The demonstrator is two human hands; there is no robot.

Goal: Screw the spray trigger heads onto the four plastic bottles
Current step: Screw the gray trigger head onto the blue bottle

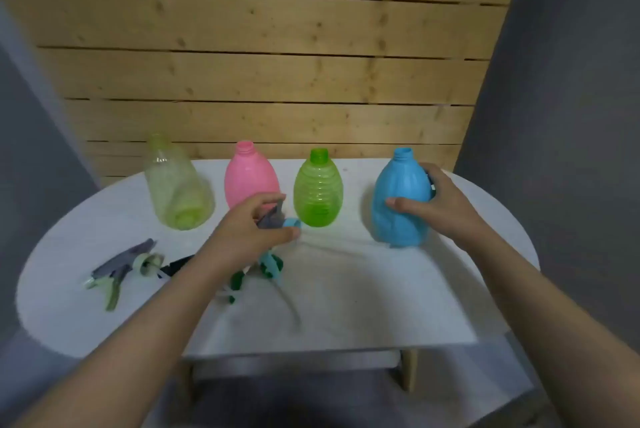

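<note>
My left grip (pixel 256 230) closes on a blurred grey-and-blue trigger head (pixel 277 220), hiding part of it. My right grip (pixel 433 201) wraps the smooth blue bottle (pixel 398 206), upright on the white surface (pixel 346 289) beside the ribbed green bottle (pixel 318 194).

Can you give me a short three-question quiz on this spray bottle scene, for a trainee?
1. True or false: every bottle already wears a trigger head.
2. Which bottle does the right hand grip?
A. pink bottle
B. blue bottle
C. green bottle
3. Fill in: the left hand holds a trigger head with a ____ collar.

Key: 1 false; 2 B; 3 blue.
</note>
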